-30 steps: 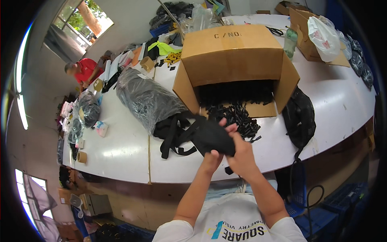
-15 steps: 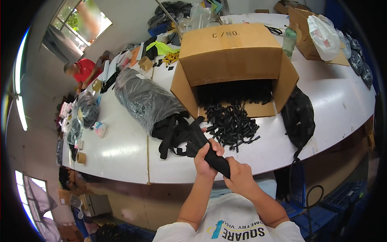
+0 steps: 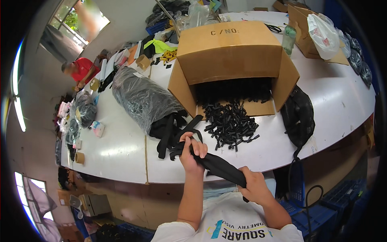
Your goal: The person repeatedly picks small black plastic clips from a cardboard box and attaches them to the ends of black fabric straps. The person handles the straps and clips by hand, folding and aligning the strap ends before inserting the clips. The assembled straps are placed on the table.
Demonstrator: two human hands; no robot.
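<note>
A bundle of black fabric straps (image 3: pixel 221 166) stretches between my two hands above the table's near edge. My left hand (image 3: pixel 193 154) is closed round its upper left part, where loose strap ends stick out past the fingers. At the lower right end, my right hand (image 3: pixel 255 187) grips the bundle, and a short dark tip shows below the fist. Just beyond my left hand, more black straps (image 3: pixel 166 135) spill from a clear plastic bag (image 3: pixel 141 99). To the right of these lies a pile of small black pieces (image 3: pixel 231 127), at the mouth of an open cardboard box (image 3: pixel 227 60).
A black mesh bag (image 3: pixel 299 117) lies right of the box on the white table (image 3: pixel 121 155). A green bottle (image 3: pixel 288 40) and a second carton (image 3: pixel 302 34) stand behind. A person in red (image 3: pixel 84 69) sits at the far left. Blue crates (image 3: pixel 314 220) are below right.
My hands have moved apart, the left one leftward and the right one right and down. The strap bundle now lies more stretched out between them.
</note>
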